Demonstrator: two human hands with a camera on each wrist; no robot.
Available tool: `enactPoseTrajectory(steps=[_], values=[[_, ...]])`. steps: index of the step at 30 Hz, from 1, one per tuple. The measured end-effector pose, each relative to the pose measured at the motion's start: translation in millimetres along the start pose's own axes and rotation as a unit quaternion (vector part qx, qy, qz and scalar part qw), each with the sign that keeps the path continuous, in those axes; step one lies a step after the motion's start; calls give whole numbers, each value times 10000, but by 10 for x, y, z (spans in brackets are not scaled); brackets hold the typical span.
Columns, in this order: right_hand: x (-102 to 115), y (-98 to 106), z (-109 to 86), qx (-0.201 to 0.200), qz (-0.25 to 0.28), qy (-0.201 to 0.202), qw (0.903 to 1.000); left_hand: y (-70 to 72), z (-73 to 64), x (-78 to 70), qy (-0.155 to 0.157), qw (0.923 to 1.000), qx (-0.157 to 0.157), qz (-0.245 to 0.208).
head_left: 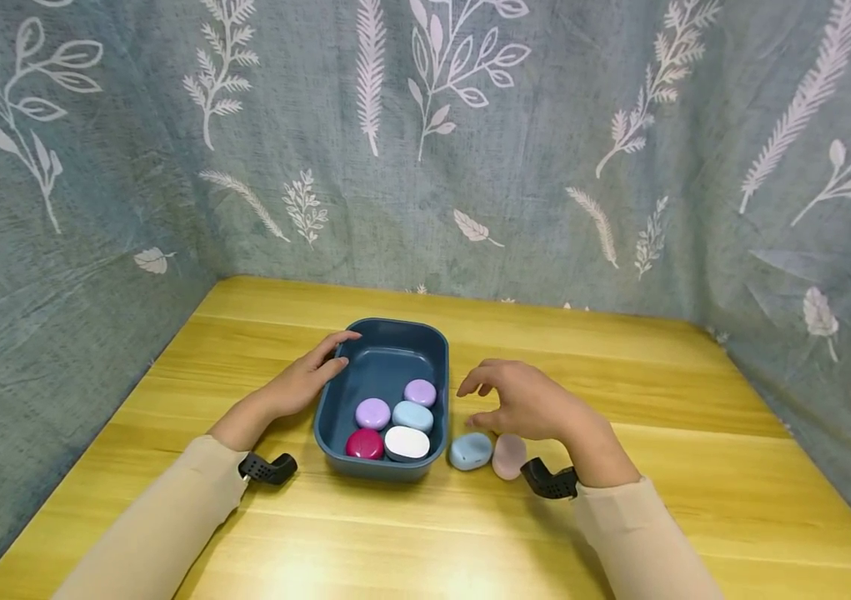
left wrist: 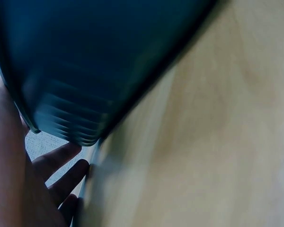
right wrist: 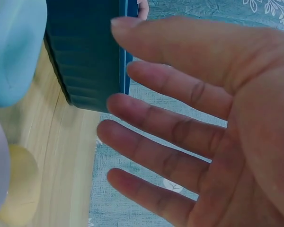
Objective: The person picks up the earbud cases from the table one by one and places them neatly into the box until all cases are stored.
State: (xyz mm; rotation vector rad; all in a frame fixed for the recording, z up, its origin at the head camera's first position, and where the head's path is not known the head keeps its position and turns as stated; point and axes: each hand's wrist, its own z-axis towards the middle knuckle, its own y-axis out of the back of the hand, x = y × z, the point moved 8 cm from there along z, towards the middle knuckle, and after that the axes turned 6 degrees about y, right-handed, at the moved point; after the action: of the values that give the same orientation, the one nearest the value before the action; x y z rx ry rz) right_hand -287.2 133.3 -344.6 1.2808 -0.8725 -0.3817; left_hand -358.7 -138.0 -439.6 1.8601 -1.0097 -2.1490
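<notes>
A dark blue box (head_left: 326, 433) stands on the table. Toward its near end lie a magenta rounded case (head_left: 365, 444), a white one (head_left: 407, 443), a light blue one (head_left: 413, 416) and two lilac ones, one left (head_left: 372, 413) and one farther back (head_left: 420, 392). My left hand (head_left: 296, 382) rests against the box's left side, fingertips at the rim, fingers loosely extended. To the right of the box, my right hand (head_left: 530, 402) hovers with relaxed fingers and holds nothing. Below it lie a light blue case (head_left: 471, 451) and a pale pink case (head_left: 509, 457).
A yellow rounded case (right wrist: 22, 187) shows in the right wrist view; the head view does not show it. The wooden table (head_left: 365, 542) ends at a grey-blue leaf-patterned cloth (head_left: 410, 225) at the back and sides. Each wrist wears a black band (head_left: 267, 468).
</notes>
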Motion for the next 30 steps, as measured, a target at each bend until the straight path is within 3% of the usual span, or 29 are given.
enactPoseTrajectory(steps=[7,15,30], values=[[-2,-33,1,191,135,-38,9997,9,-16,-36,110,9998,68,-126],[-21,-116,-2,453,372,-172,9981,40,-157,-332,190,9996,209,-32],[-34,-296,17,1007,567,-384,9926,49,-178,-364,197,9995,224,-112]])
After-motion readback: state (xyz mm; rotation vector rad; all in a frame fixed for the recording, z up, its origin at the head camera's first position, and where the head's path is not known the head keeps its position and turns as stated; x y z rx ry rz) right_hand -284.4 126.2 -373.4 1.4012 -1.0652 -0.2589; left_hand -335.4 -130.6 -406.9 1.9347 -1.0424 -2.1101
